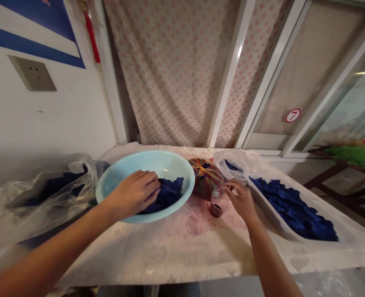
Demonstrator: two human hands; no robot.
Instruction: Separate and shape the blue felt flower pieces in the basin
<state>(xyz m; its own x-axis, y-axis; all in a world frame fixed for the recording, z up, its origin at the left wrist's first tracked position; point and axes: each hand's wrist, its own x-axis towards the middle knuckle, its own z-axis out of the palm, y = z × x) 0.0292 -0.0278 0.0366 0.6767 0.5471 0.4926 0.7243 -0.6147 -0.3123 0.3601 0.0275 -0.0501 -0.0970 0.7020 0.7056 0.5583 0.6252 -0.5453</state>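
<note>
A light blue basin [125, 165] holds a heap of dark blue fabric pieces [170, 189] with scalloped edges. My left hand [141, 189] is inside it, fingers curled together against the pieces; its fingertips are partly hidden. Right of the basin lies a striped, gathered cloth thing [205, 171] in red, green and yellow. My right hand [240, 198] is at its right side, thumb and fingers pinched close; what they hold, if anything, is too small to tell. Just left of that hand stands a small cup [216, 209] with dark contents.
A white tray [264, 210] of blue scalloped pieces lies on the right, with a plastic bag [236, 159] behind it. Another clear bag [80, 194] with dark blue material is at the left. Reddish stains [194, 225] mark the white table cover [157, 255]. A curtain [176, 74] hangs behind.
</note>
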